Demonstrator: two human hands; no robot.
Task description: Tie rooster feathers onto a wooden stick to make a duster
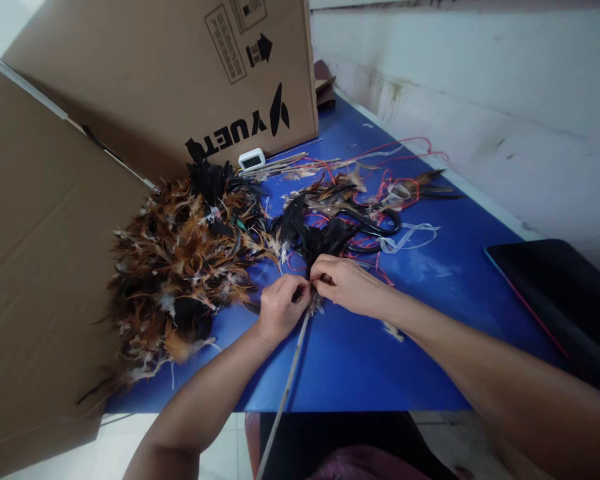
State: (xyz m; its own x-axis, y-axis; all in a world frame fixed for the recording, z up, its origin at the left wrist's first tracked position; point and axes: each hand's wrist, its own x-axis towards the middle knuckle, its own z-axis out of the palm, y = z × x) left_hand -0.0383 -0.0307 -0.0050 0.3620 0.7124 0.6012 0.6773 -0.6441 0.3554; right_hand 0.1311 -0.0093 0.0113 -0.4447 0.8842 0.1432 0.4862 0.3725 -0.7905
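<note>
My left hand [283, 307] and my right hand [347, 283] meet at the upper end of a thin pale stick [290, 380], fingers pinched. Black feathers [325, 241] fan out from that spot, away from me. What lies between the fingertips is too small to make out, perhaps a thin red strand. The stick slants down past the table's front edge. Just beyond my right hand are black-handled scissors [393, 223], partly under feathers, and tangled red string [410, 183]. A large heap of brown and black feathers [185, 260] lies left of my left hand.
Large cardboard boxes [145, 73] stand at the left and back of the blue table [370, 373]. A small white digital device [251, 160] rests by the back box, near several thin sticks. White ribbon [413, 238] lies right of the scissors. A black object [555, 287] sits at the right edge.
</note>
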